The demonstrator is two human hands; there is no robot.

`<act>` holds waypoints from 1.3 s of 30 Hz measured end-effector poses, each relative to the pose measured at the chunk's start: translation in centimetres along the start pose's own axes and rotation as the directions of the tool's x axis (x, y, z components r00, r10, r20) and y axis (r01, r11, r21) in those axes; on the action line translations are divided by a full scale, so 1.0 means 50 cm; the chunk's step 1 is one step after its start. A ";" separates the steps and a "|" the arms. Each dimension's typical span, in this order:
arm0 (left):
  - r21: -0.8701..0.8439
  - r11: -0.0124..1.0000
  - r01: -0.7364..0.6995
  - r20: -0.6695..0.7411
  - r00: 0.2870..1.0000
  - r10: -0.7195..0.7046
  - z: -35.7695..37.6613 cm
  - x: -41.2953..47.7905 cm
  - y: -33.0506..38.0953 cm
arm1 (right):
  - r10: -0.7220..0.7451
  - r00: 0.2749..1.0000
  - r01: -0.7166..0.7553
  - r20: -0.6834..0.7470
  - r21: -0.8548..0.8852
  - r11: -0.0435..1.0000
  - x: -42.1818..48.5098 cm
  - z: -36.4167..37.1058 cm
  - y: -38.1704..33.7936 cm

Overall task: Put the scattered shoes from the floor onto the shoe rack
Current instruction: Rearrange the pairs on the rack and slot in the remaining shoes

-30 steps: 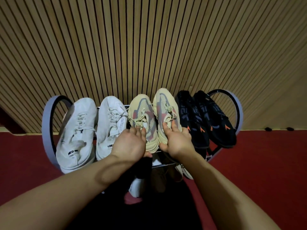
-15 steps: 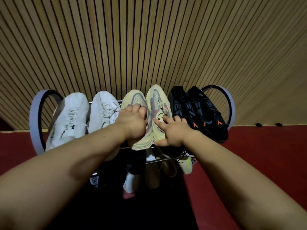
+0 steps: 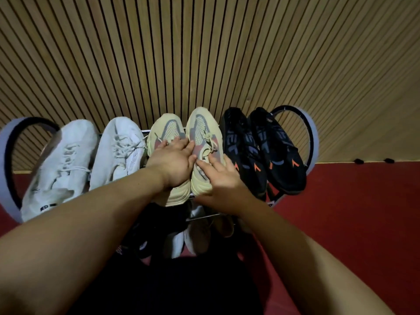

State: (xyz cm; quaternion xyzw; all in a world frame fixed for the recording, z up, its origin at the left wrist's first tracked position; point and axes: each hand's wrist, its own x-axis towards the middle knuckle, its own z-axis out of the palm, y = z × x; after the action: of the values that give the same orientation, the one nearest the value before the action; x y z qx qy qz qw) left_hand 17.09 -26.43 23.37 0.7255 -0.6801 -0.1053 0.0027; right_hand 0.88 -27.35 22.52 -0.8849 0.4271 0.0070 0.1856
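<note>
Closest on my feed, two bare forearms reach forward over a dark patch of clothing. Just beyond them, under the top rail, I make out a few lower shoes (image 3: 197,237) in shadow, too dim to sort out. On the top tier of the shoe rack (image 3: 314,137), the left hand (image 3: 169,163) lies palm down across the laces of the left cream sneaker (image 3: 167,129), its fingers relaxed and flat, gripping nothing. The right hand (image 3: 221,180) rests against the heel side of the right cream sneaker (image 3: 202,126), fingers spread and straight, touching rather than clasping. Both sneakers sit side by side, toes toward the wall. To their left I see the white sneakers (image 3: 118,153), a pair, and to their right the black sneakers (image 3: 279,151) with orange marks. Red floor (image 3: 352,212) shows beside the rack, and a slatted wooden wall (image 3: 204,53) rises behind.
</note>
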 end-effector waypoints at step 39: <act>-0.041 0.999 -0.007 -0.052 0.999 0.005 0.018 -0.002 -0.004 | 0.216 0.974 -0.163 0.064 0.863 0.478 -0.084 -0.120 0.116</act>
State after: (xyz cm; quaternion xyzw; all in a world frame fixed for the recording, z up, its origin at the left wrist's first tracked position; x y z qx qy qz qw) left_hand 17.16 -26.18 22.45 0.7257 -0.6797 -0.1004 0.0359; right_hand -7.05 -29.47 26.94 -0.6209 0.4730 -0.2103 0.5887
